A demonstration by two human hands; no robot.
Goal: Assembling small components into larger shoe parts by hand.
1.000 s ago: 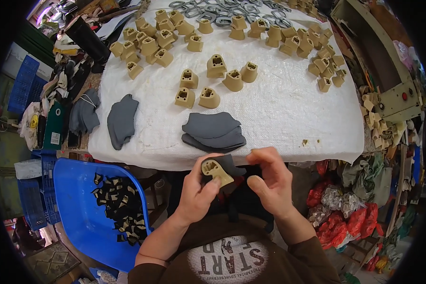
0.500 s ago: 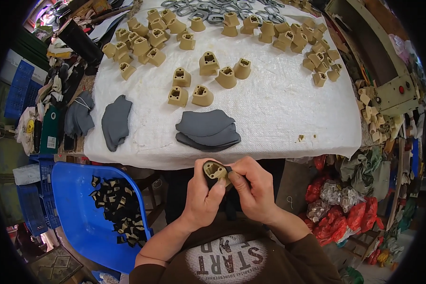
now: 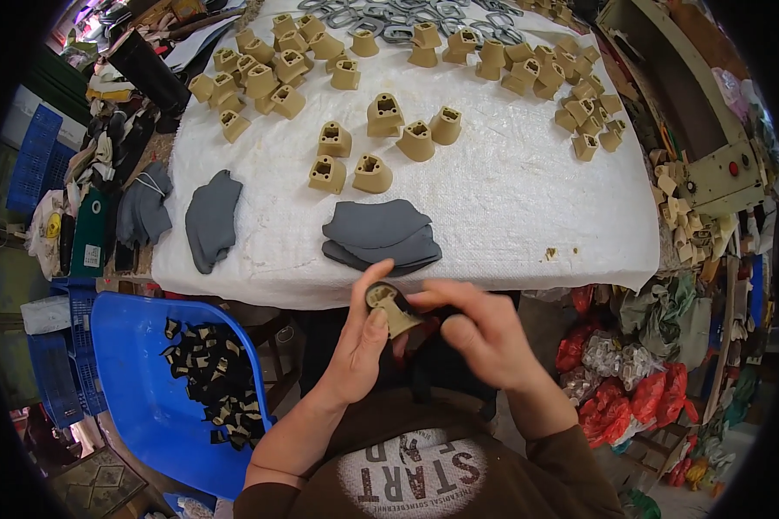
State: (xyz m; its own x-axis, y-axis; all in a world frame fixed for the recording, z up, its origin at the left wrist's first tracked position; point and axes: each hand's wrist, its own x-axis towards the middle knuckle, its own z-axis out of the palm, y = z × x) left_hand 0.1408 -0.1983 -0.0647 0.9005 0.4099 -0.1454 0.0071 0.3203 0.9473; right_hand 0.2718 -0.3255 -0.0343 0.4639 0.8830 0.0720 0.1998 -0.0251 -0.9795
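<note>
My left hand (image 3: 357, 355) grips a tan shoe heel (image 3: 396, 318) just off the table's near edge, its thumb on the bare tan side and its index finger raised at the back. Dark covering material wraps the heel's far and right sides; its hollow, holed end faces up. My right hand (image 3: 485, 333) is beside it, index finger stretched out to the dark covering and thumb apart. The lower fingers of both hands are partly hidden. Directly beyond them lies a stack of dark grey curved cut pieces (image 3: 381, 232). Several bare tan heels (image 3: 372, 175) stand farther back.
A white woven sheet (image 3: 493, 216) covers the table. More grey pieces (image 3: 212, 221) lie at its left, and grey rings (image 3: 398, 33) at the far edge. A blue tub (image 3: 134, 389) holds many dark-covered heels at lower left. Red plastic bags (image 3: 610, 411) sit at lower right.
My right hand has moved slightly right, its fingers now spread from the earlier pinch. The heel has tilted in my left hand, showing more of its tan side. My left index finger has lifted.
</note>
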